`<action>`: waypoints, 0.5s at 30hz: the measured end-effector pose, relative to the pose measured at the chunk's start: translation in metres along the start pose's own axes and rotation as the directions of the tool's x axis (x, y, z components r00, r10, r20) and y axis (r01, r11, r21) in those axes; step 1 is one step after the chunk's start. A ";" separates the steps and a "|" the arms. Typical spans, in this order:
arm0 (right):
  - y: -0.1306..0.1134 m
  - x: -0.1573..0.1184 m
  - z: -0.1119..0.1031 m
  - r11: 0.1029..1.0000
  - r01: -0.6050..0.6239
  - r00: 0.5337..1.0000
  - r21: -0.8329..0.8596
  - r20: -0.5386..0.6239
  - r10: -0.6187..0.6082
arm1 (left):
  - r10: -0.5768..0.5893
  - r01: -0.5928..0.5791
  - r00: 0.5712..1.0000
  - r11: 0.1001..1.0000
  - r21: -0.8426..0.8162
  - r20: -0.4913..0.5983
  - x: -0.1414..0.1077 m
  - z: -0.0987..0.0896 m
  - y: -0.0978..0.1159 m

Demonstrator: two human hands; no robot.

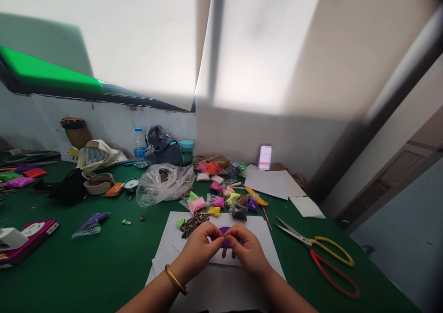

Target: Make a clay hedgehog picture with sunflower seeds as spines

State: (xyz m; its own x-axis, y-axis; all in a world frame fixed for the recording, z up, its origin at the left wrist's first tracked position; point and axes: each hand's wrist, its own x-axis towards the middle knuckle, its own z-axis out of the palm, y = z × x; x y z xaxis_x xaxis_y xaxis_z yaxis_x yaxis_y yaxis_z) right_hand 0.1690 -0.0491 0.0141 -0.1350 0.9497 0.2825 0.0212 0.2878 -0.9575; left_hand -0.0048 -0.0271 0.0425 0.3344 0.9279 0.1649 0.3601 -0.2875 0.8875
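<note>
A flattened purple piece of modelling clay (224,230) is pinched between my two hands above the white paper (268,246). My left hand (200,243), a gold bangle on its wrist, grips the clay's left edge with thumb and forefinger. From the other side my right hand (249,248) holds it the same way, and the fingertips almost meet in the middle. Part of the clay is hidden behind my fingers. Just beyond my left hand lies a pile of striped sunflower seeds (195,222), with a small light-green lump of clay (180,222) beside it.
Several small bags of coloured clay (197,205) lie behind the paper. Scissors (308,241) with yellow and red handles rest open at the right. A clear plastic bag (166,183), a water bottle (139,147) and a lit phone (265,157) stand farther back.
</note>
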 end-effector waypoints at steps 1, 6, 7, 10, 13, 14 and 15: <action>-0.001 0.000 0.000 1.000 -0.011 1.000 -0.012 -0.002 0.011 | 0.013 -0.013 1.000 0.999 0.036 0.008 0.000 -0.001 -0.001; -0.001 0.001 -0.011 0.992 -0.109 0.993 -0.069 -0.049 0.106 | 0.117 -0.136 0.989 0.956 0.259 0.085 -0.007 -0.010 -0.003; 0.000 0.001 -0.016 0.987 -0.138 0.988 -0.085 -0.074 0.132 | 0.156 -0.183 0.982 0.926 0.331 0.105 -0.009 -0.012 -0.005; 0.004 -0.001 -0.031 0.965 -0.201 0.968 -0.169 -0.187 0.169 | 0.251 -0.333 0.940 0.812 0.479 0.230 -0.017 -0.017 -0.012; 0.005 -0.004 -0.040 0.954 -0.221 0.954 -0.203 -0.246 0.169 | 0.320 -0.472 0.873 0.742 0.476 0.367 -0.028 -0.016 -0.020; 0.005 -0.004 -0.041 0.954 -0.226 0.953 -0.197 -0.246 0.175 | 0.340 -0.503 0.855 0.727 0.468 0.392 -0.031 -0.015 -0.021; 0.005 -0.004 -0.041 0.954 -0.230 0.953 -0.191 -0.242 0.181 | 0.354 -0.524 0.842 0.714 0.464 0.406 -0.034 -0.013 -0.023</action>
State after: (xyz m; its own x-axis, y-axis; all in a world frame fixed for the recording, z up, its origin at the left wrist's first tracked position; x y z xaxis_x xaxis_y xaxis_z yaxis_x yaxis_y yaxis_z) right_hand 0.2104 -0.0467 0.0103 0.1151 0.9872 0.1102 0.2403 0.0800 -0.9674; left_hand -0.0359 -0.0484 0.0224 0.7629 0.5834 0.2786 0.4861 -0.8018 0.3478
